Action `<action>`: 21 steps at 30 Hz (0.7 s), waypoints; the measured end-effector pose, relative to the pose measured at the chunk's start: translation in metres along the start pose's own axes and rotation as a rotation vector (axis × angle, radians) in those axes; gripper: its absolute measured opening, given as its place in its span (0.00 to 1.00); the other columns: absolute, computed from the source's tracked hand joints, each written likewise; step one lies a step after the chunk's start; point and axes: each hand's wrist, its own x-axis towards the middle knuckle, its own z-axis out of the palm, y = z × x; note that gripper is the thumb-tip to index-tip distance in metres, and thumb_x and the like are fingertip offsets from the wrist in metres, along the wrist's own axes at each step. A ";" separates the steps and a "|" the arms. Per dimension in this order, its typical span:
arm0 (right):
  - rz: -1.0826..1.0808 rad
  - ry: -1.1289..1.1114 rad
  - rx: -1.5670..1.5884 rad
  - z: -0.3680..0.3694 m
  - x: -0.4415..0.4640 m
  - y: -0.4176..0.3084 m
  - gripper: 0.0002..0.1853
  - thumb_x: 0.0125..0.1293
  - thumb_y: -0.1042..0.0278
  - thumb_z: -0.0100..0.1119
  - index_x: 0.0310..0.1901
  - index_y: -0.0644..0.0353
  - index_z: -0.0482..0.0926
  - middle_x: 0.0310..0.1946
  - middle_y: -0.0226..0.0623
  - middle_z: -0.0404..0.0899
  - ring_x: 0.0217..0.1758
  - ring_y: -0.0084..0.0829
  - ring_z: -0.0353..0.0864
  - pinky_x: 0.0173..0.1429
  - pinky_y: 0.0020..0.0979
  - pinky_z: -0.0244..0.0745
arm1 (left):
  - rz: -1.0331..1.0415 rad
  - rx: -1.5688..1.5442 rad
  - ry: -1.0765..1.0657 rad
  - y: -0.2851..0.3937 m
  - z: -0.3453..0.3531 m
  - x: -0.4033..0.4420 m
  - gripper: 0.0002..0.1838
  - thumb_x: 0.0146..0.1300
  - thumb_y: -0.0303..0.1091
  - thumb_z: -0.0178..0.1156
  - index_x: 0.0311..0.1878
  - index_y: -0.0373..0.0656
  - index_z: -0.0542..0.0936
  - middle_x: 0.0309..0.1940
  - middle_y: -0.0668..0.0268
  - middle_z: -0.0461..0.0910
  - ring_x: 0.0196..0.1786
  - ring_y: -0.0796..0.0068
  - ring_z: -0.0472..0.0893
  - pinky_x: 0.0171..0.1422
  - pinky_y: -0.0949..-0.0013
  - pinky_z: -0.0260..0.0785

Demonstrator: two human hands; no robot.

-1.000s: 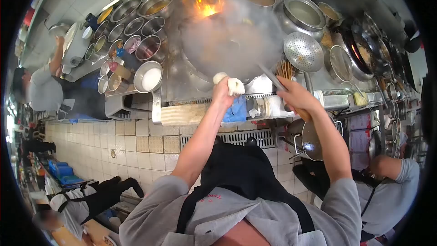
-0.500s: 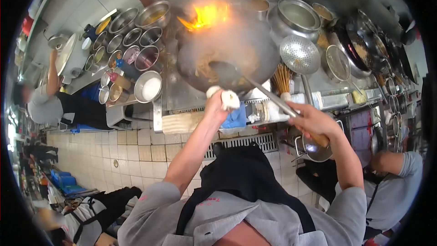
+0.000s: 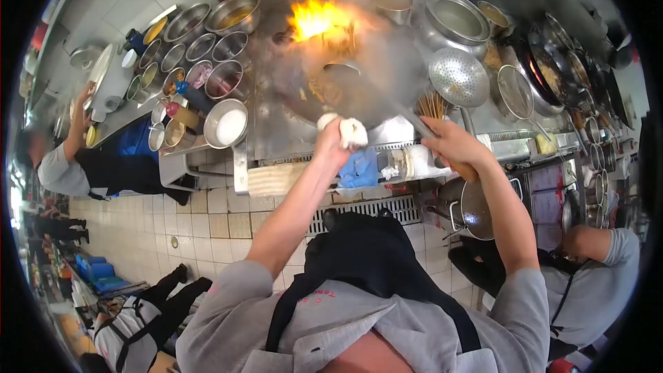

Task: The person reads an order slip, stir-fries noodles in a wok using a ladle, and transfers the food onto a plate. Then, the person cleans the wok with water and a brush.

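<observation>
Wrapped round a white cloth (image 3: pixel 353 133) at the wok's near rim is my left hand (image 3: pixel 333 144). The cloth hides whatever it covers. My right hand (image 3: pixel 452 144) grips a long-handled ladle (image 3: pixel 414 121) near its wooden end. The ladle's dark bowl is inside the wok (image 3: pixel 311 107), over pieces of food partly veiled by smoke. Bright flames (image 3: pixel 319 19) rise at the wok's far side. Just beyond my right hand lies a bamboo brush (image 3: pixel 432 105), with a perforated strainer (image 3: pixel 457 77) behind it.
Metal bowls (image 3: pixel 231 47) of ingredients and a bowl of white contents (image 3: pixel 226 124) stand at the left. A blue cloth (image 3: pixel 358 168) lies on the front ledge. A pot (image 3: pixel 478 211) sits low at the right. Co-workers (image 3: pixel 65 173) are at the left and right (image 3: pixel 595 283).
The ladle and my right hand have moved forward and left since half a second ago. Smoke over the wok has shifted. The co-worker at the left has moved an arm.
</observation>
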 end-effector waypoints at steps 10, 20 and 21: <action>-0.206 0.181 -0.248 0.014 -0.057 0.020 0.32 0.61 0.71 0.58 0.68 0.63 0.61 0.47 0.65 0.76 0.51 0.57 0.77 0.55 0.43 0.70 | 0.060 -0.111 -0.034 -0.033 -0.057 0.046 0.03 0.67 0.34 0.51 0.36 0.48 0.71 0.27 0.64 0.77 0.30 0.66 0.80 0.34 0.60 0.76; -0.102 0.217 0.037 0.015 0.005 0.047 0.29 0.63 0.75 0.55 0.68 0.58 0.65 0.20 0.31 0.72 0.13 0.19 0.68 0.17 0.27 0.64 | 0.037 0.126 -0.057 0.007 -0.050 0.075 0.08 0.64 0.40 0.59 0.42 0.49 0.74 0.30 0.65 0.80 0.33 0.68 0.82 0.34 0.63 0.76; -0.108 0.266 0.135 0.016 0.012 0.048 0.29 0.63 0.75 0.54 0.68 0.57 0.64 0.19 0.29 0.71 0.13 0.19 0.67 0.16 0.26 0.63 | 0.074 0.155 -0.021 0.009 -0.051 0.058 0.10 0.64 0.41 0.59 0.43 0.48 0.74 0.31 0.64 0.81 0.33 0.67 0.83 0.35 0.63 0.77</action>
